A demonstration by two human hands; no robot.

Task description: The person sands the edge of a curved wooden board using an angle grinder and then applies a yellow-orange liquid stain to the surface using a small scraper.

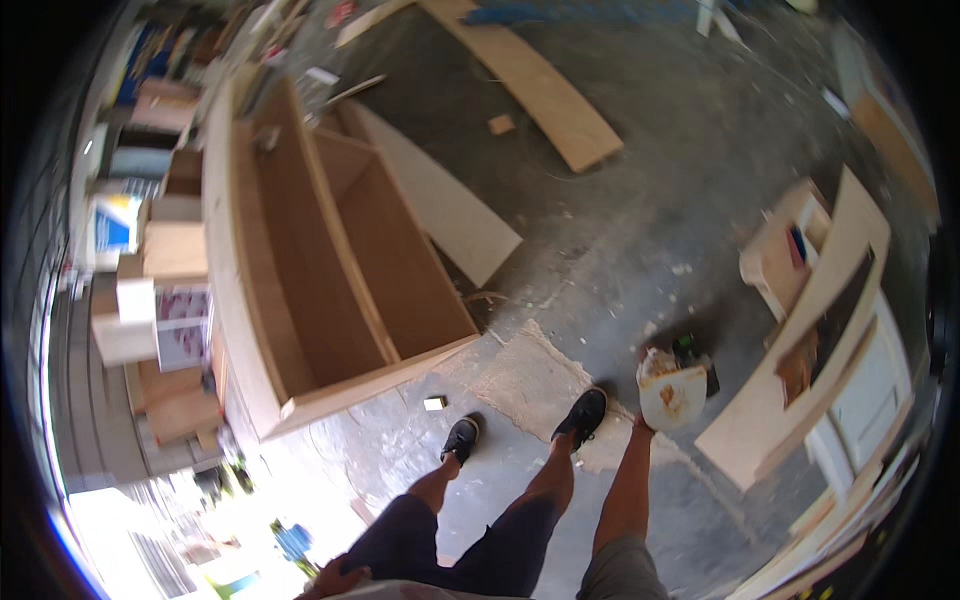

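Observation:
My right arm reaches forward, and my right hand (642, 424) is at the near edge of a whitish, brown-stained container (672, 397), seemingly gripping it, with the fingers mostly hidden. Just beyond the container is a black and green object (690, 350), perhaps a power tool; whether it is held too is unclear. At the lower edge, beside my dark shorts, my left hand (338, 578) hangs near the hip, its fingers small and blurred. To the left lies a large open wooden cabinet carcass (370, 270) with a divider along its length.
A pale board (440, 200) leans by the cabinet. Farther off lies a long plywood strip (540, 85). At right are a cut-out plywood panel (735, 430), a wooden box (775, 255) and a white panelled door (870, 390). A small yellow-white box (434, 403) lies near my left shoe.

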